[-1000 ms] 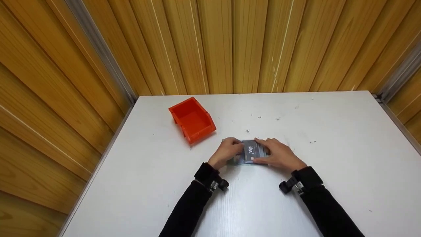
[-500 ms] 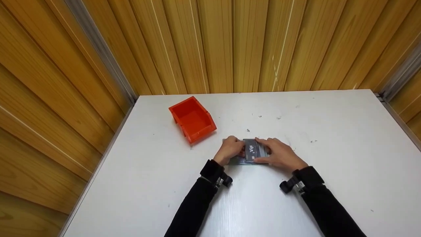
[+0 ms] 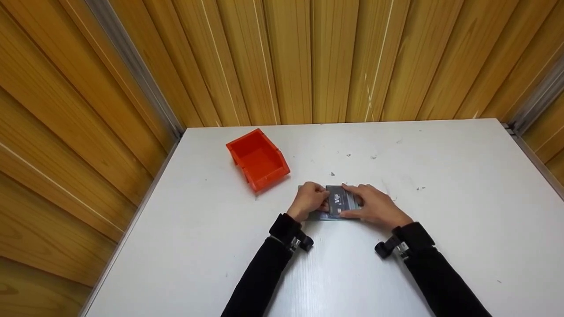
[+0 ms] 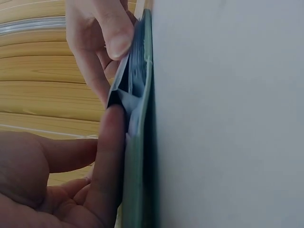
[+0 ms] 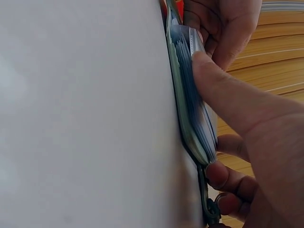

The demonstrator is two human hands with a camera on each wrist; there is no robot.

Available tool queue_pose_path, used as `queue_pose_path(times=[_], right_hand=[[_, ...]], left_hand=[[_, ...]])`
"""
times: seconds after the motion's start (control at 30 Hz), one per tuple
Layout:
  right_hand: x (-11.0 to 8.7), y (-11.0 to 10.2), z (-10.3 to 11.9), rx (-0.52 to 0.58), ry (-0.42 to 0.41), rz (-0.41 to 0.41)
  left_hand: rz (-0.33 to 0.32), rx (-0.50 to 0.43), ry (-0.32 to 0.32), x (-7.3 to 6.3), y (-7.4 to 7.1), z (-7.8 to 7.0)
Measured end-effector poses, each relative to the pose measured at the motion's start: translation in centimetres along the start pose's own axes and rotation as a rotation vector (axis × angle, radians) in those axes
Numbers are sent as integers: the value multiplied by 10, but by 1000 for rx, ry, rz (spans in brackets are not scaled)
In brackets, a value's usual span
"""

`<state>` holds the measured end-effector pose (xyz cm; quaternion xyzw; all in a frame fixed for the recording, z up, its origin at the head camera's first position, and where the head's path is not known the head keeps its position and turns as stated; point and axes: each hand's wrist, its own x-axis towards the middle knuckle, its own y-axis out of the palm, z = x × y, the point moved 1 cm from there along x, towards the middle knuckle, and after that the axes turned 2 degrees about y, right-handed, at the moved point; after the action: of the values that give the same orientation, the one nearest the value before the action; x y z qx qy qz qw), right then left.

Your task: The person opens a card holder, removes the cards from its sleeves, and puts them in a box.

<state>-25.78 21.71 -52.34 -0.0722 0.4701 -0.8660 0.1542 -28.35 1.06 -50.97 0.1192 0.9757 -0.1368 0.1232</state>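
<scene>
A card holder point(image 3: 324, 217) with a green cover and a stack of clear sleeves point(image 5: 186, 71) lies open on the white table. On top is a dark grey card point(image 3: 335, 203) marked "Vip". My left hand point(image 3: 306, 201) has its thumb and forefinger pinched at the card's left edge. In the left wrist view its forefinger point(image 4: 109, 142) reaches the lifted mouth of the top sleeve point(image 4: 124, 102). From the right, my right hand point(image 3: 374, 207) grips the stack, thumb along the near side and fingers at the far side. The left hand's inner fingertips are partly hidden.
A red bin point(image 3: 257, 160) stands on the table point(image 3: 198, 237) beyond the left hand, towards the back left. Wood-look panels point(image 3: 286, 61) rise behind the table and along its left side. Both wrists carry black straps with small cameras.
My left hand has shifted slightly right, its fingers curling in and then coming together at the card's left edge. The card has moved slightly right. The right hand keeps its grip.
</scene>
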Motion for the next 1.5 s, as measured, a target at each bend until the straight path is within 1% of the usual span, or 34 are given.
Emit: queue_pose_path(times=[0.1, 0.23, 0.33, 0.53, 0.63, 0.77, 0.93, 1.03, 1.23, 1.5], right_hand=[[0, 0, 1, 3, 11, 3], [0, 0, 2, 11, 23, 9], [0, 0, 2, 17, 30, 10], [1, 0, 1, 29, 52, 24], [1, 0, 1, 31, 53, 32], [1, -1, 2, 30, 51, 35], [1, -1, 1, 18, 65, 40], [1, -1, 0, 10, 61, 37], [1, 0, 1, -1, 27, 29], [1, 0, 0, 18, 46, 32]], left_hand=[[27, -53, 13, 0, -2, 2], [52, -102, 31, -1, -5, 3], [62, -112, 32, -1, -6, 2], [70, -96, 32, -1, -7, 2], [59, -101, 32, -2, -8, 3], [45, -75, 35, -2, -10, 2], [20, -26, 10, -3, -14, 1], [12, -29, 5, -4, -17, 0], [16, -57, 23, -7, -28, 3], [25, 14, 13, -10, -50, 2]])
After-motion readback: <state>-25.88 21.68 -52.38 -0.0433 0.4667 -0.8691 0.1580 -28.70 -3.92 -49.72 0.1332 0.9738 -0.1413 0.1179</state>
